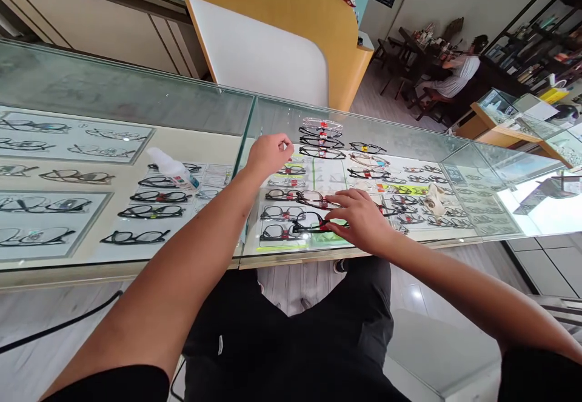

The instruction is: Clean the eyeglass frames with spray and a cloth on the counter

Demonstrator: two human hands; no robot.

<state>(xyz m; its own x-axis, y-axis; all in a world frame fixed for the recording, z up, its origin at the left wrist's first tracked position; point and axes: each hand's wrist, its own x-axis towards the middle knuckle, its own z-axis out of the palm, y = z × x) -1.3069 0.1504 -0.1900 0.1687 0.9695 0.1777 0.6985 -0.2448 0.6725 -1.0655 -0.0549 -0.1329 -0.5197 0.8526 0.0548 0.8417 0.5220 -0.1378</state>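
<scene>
My right hand is over the glass counter, its thumb and fingers at a pair of black-framed eyeglasses with a red tag. Its upper fingers reach the end of a second pair of dark eyeglasses just behind. My left hand hovers farther back with curled fingers, thumb and forefinger close together and nothing visible between them. To its right, several eyeglasses with red tags stand in a row on the glass top. Another dark pair of eyeglasses sits to the right of that row.
A white bottle lies tilted on the left counter top. A crumpled beige cloth rests on the right. More eyeglasses are displayed under the glass. Beyond are a yellow-and-white cashier desk and a seated person at a dark table.
</scene>
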